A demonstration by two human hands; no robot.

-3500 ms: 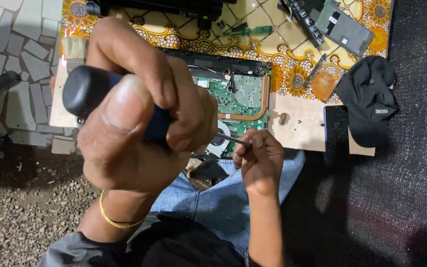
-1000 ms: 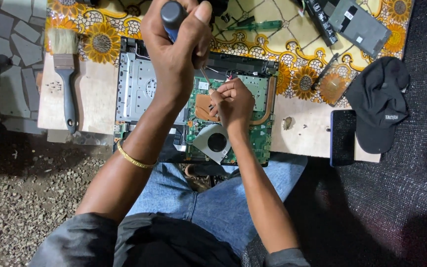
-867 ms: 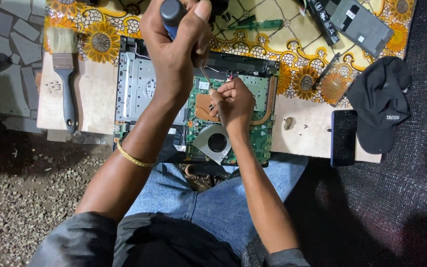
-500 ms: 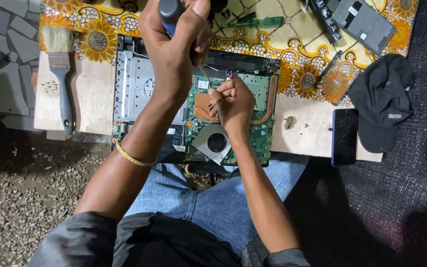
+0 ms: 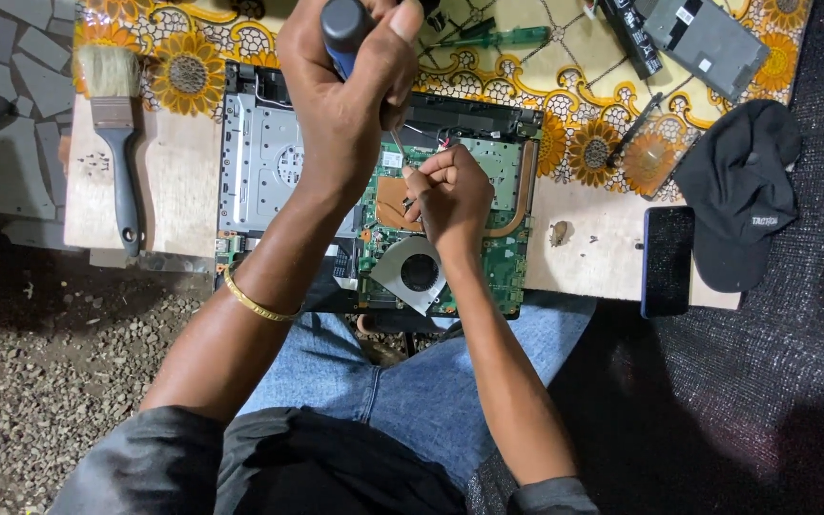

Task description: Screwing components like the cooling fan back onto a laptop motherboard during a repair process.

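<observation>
An opened laptop (image 5: pixel 259 162) lies on the table with its green motherboard (image 5: pixel 500 257), round fan (image 5: pixel 419 272) and copper heat pipe (image 5: pixel 526 191) bare. My left hand (image 5: pixel 340 105), with a gold bracelet at the wrist, grips the dark handle of a screwdriver (image 5: pixel 345 21) held upright over the board. The thin shaft runs down to my right hand (image 5: pixel 450 191). That hand rests on the motherboard above the fan, fingers curled and pinched around the shaft's lower end. The tip itself is hidden by those fingers.
A paintbrush (image 5: pixel 116 124) lies left of the laptop on the wooden board (image 5: pixel 174 181). A black phone (image 5: pixel 667 259) and black cap (image 5: pixel 741 191) sit at the right. A green screwdriver (image 5: pixel 498 38) and a grey laptop part (image 5: pixel 708 38) rest on the floral cloth (image 5: pixel 584 143).
My left hand, earlier raised close to the camera with the screwdriver, has come down over the motherboard. During the last second both hands have stayed nearly still.
</observation>
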